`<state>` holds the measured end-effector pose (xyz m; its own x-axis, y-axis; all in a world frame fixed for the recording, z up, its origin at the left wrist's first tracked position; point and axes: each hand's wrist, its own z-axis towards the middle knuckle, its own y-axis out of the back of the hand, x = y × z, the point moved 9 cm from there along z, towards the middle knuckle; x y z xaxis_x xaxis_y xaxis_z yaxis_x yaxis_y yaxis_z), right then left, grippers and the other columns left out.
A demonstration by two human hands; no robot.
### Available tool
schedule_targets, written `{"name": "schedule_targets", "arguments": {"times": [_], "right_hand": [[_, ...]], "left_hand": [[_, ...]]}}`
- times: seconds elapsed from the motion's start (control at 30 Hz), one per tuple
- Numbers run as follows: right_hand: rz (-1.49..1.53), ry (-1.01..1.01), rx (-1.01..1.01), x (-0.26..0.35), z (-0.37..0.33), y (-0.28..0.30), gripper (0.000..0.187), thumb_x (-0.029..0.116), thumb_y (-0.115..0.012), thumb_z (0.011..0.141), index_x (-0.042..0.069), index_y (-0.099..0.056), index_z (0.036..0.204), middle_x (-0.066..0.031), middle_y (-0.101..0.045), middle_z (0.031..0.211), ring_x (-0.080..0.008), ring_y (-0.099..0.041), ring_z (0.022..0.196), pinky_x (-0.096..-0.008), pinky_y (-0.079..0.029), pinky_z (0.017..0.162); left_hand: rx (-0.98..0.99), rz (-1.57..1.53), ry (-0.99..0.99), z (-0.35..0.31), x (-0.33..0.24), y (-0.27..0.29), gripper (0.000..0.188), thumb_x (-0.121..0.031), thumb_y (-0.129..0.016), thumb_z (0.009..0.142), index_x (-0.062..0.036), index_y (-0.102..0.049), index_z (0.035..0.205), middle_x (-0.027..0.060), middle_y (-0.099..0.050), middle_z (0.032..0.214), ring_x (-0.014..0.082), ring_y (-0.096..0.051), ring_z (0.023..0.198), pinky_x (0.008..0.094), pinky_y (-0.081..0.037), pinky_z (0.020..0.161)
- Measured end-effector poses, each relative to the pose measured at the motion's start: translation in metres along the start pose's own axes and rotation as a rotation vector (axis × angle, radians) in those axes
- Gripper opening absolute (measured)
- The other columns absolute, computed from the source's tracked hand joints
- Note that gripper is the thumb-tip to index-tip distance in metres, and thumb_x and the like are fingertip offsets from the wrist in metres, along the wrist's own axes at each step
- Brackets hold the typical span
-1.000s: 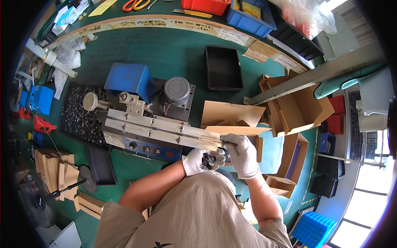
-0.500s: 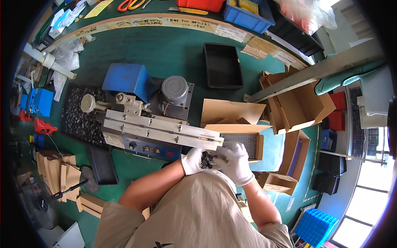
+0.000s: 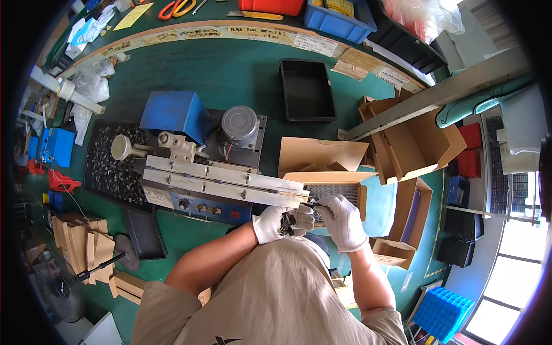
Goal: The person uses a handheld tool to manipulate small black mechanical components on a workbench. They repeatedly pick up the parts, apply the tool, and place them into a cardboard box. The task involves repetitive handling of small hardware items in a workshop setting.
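White gloves cover both hands. My left hand [image 3: 268, 225], cupped just below the right end of the machine's metal rail [image 3: 225, 181], has its fingers curled round several small black components [image 3: 287, 222]. Beside it, my right hand [image 3: 346, 225] pinches a small dark component [image 3: 313, 203] between thumb and fingertips, close to the rail's end. Its exact shape is too small to make out. Behind the right hand lies an open cardboard box [image 3: 363, 202] with rows of thin grey tubes or strips in it.
The machine has a blue cover [image 3: 172, 112] and a round grey motor [image 3: 240, 123]. To its left, a black tray [image 3: 98, 183] holds many loose black components. A black bin [image 3: 307, 92] sits farther back. Cardboard boxes [image 3: 420, 138] and a slanting metal post [image 3: 397, 106] are at right.
My right hand has moved right, away from the left palm, and now pinches a small component by the rail's end. The left hand stays cupped round its components, its fingers now plainer to see.
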<state>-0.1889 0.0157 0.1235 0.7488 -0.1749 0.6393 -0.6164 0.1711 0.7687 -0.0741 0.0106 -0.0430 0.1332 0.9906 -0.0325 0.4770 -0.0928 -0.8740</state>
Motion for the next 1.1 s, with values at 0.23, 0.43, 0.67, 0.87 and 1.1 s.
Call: {"name": "schedule_targets", "arguments": {"times": [0.23,0.43,0.67,0.87,1.1], "right_hand": [[-0.041,0.138,-0.044,0.024,0.022,0.007,0.020,-0.001,-0.067,0.085,0.005,-0.065,0.103,-0.0155,-0.062,0.095,-0.0367,-0.063,0.087,-0.0429,-0.052,0.078],[-0.074,0.133,0.021,0.041,0.028,-0.002,0.026,-0.003,-0.065,0.084,0.005,-0.065,0.109,-0.0171,-0.062,0.096,-0.0373,-0.063,0.086,-0.0432,-0.052,0.077],[-0.043,0.045,-0.055,0.046,0.033,0.005,0.035,-0.002,-0.069,0.085,0.006,-0.066,0.119,-0.0161,-0.066,0.095,-0.0341,-0.065,0.086,-0.0406,-0.053,0.077],[0.003,-0.014,-0.075,0.014,0.007,-0.004,0.020,0.003,-0.073,0.083,0.007,-0.072,0.102,-0.0135,-0.068,0.090,-0.0327,-0.066,0.085,-0.0400,-0.054,0.077],[-0.157,0.087,0.153,0.012,-0.007,-0.060,0.027,0.017,-0.078,0.076,0.014,-0.077,0.103,-0.0128,-0.063,0.119,-0.0365,-0.054,0.120,-0.0477,-0.044,0.099]], "left_hand": [[0.146,-0.138,0.022,0.006,0.003,-0.001,0.042,-0.040,-0.050,0.103,-0.0041,-0.066,0.119,0.0147,-0.072,0.109,0.0285,-0.070,0.103,0.0414,-0.056,0.081],[-0.005,-0.037,0.005,-0.003,-0.001,0.000,0.042,-0.042,-0.052,0.101,-0.0058,-0.065,0.119,0.0112,-0.072,0.108,0.0292,-0.069,0.101,0.0421,-0.056,0.080],[0.040,-0.055,-0.020,0.002,-0.002,0.005,0.045,-0.044,-0.052,0.101,-0.0070,-0.063,0.124,0.0132,-0.071,0.115,0.0296,-0.069,0.103,0.0428,-0.056,0.081],[0.037,-0.060,-0.052,-0.007,-0.009,-0.013,0.046,-0.045,-0.051,0.102,-0.0080,-0.061,0.126,0.0128,-0.069,0.117,0.0288,-0.068,0.104,0.0458,-0.057,0.087],[0.002,0.021,-0.050,-0.009,-0.013,-0.017,0.037,-0.041,-0.056,0.100,-0.0131,-0.063,0.123,0.0048,-0.069,0.108,0.0192,-0.068,0.094,0.0369,-0.059,0.082]]}}
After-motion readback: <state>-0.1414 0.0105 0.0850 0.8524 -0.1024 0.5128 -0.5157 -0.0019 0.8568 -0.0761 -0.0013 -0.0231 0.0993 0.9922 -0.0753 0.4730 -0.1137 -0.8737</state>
